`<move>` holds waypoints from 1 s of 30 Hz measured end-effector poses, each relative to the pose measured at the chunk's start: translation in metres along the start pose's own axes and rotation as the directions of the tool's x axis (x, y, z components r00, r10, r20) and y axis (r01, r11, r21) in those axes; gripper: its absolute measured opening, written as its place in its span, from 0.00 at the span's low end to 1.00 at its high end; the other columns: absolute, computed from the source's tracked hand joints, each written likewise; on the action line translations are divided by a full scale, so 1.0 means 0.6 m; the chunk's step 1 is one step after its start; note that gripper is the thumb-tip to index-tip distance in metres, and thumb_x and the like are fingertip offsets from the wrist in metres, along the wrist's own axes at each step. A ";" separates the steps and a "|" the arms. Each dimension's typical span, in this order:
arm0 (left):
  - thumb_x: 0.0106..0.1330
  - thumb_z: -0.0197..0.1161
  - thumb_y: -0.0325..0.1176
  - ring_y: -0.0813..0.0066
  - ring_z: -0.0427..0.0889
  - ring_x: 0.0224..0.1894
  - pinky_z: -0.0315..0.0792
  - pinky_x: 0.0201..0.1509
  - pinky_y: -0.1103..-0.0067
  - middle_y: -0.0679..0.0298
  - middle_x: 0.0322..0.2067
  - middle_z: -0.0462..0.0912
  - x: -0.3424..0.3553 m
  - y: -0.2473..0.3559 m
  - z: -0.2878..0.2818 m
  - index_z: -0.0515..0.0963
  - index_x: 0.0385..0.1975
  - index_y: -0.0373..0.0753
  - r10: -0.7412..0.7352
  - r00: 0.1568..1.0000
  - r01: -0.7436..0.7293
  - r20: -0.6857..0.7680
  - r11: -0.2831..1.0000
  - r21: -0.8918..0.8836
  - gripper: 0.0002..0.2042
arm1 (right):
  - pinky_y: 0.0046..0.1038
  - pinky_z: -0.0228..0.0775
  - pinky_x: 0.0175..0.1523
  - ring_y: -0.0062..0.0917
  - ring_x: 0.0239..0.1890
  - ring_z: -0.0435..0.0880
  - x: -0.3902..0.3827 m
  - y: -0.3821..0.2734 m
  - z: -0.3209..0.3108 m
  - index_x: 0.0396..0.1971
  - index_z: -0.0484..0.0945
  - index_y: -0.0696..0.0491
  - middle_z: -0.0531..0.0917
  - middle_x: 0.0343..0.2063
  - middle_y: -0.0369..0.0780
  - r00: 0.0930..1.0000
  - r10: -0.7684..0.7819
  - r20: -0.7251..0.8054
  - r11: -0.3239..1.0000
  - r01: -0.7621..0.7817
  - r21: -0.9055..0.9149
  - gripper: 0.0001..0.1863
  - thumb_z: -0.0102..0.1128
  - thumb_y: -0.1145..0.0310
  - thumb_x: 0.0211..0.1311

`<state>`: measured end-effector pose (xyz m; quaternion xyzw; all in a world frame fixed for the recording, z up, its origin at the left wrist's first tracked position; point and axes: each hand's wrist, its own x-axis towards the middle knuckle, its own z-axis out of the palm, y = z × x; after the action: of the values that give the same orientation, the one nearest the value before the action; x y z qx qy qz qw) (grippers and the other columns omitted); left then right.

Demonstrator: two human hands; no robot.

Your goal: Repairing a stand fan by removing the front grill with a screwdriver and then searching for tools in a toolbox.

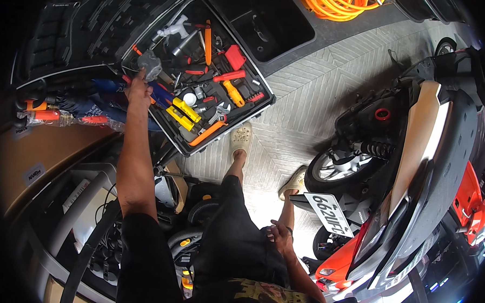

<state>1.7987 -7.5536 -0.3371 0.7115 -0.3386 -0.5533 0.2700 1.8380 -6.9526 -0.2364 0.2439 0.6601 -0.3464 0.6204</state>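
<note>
My left hand point(139, 89) reaches over the left edge of an opened black tool case point(266, 102). Its fingers are closed on a crumpled clear plastic bag point(150, 64). Blue-handled pliers point(160, 95) lie just right of the wrist. Around them in the case are yellow-handled tools point(186, 110), an adjustable wrench point(220, 112), an orange-handled tool point(207, 134), a yellow-orange screwdriver point(233, 92), a red-handled tool point(229, 75) and a white spray-gun-shaped piece point(175, 28). My right hand point(282, 237) hangs beside my thigh, its fingers loosely apart with nothing visible in them.
Right of me stands a scooter point(422, 132) with its rear wheel point(342, 164) near my foot. A coiled orange hose point(335, 5) lies at the far side. Cardboard boxes point(64, 143) and a grey-framed machine point(83, 209) crowd the left. Patterned tiles point(304, 100) cover the floor.
</note>
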 end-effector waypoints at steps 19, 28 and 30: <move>0.49 0.70 0.33 0.84 0.63 0.15 0.55 0.12 0.87 0.68 0.24 0.72 -0.033 -0.020 0.022 0.75 0.27 0.40 0.068 0.997 -0.060 -0.046 0.984 0.171 0.10 | 0.17 0.68 0.33 0.17 0.29 0.76 0.005 -0.012 0.021 0.52 0.67 0.61 0.80 0.31 0.38 0.999 -0.049 0.017 0.998 0.049 0.038 0.20 0.47 0.65 0.64; 0.46 0.73 0.36 0.85 0.66 0.16 0.55 0.14 0.87 0.71 0.20 0.73 -0.046 -0.045 0.074 0.77 0.32 0.38 0.093 0.940 -0.183 0.329 0.950 0.254 0.16 | 0.17 0.69 0.32 0.17 0.29 0.77 0.015 -0.026 0.029 0.52 0.67 0.60 0.80 0.31 0.38 0.999 -0.022 0.028 0.995 0.019 0.099 0.19 0.48 0.68 0.64; 0.45 0.74 0.39 0.83 0.72 0.20 0.63 0.20 0.85 0.69 0.22 0.77 -0.051 -0.037 0.085 0.79 0.30 0.38 0.121 0.938 -0.236 0.326 0.910 0.340 0.16 | 0.18 0.70 0.33 0.18 0.29 0.77 0.016 -0.031 0.029 0.53 0.68 0.59 0.80 0.31 0.38 1.000 -0.010 0.008 0.999 0.010 0.052 0.19 0.48 0.67 0.64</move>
<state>1.7487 -7.5166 -0.3477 0.6239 -0.5388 -0.5521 0.1250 1.8343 -6.9787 -0.2429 0.2552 0.6496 -0.3673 0.6148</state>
